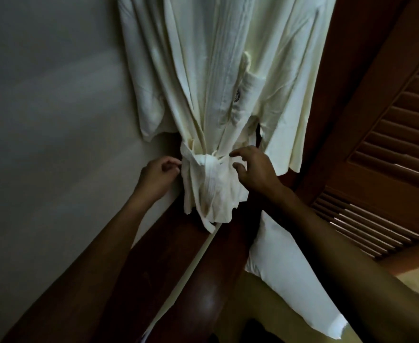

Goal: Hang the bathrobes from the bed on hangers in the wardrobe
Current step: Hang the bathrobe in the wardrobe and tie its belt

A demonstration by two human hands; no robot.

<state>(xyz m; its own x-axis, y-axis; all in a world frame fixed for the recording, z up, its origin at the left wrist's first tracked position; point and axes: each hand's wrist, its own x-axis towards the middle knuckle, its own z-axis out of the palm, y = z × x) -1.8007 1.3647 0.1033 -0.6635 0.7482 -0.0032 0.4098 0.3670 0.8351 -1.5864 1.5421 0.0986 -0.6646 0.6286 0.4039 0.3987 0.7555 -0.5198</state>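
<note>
L hand [157, 175] prob. pinching belt [187, 157] edge | R hand [255, 169] fingers loose, spread by knot [210, 163] | bathrobe [215, 82] hanging

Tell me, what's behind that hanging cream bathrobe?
Behind the bathrobe, a pale wall shows past its left edge and a brown wooden panel past its right. Whatever is directly behind its middle is covered by the cloth.

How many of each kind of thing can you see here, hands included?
Hands: 2, left hand and right hand
Cream bathrobe: 1, as far as I can tell
White pillow: 1
Louvred door: 1
Total: 5
</note>
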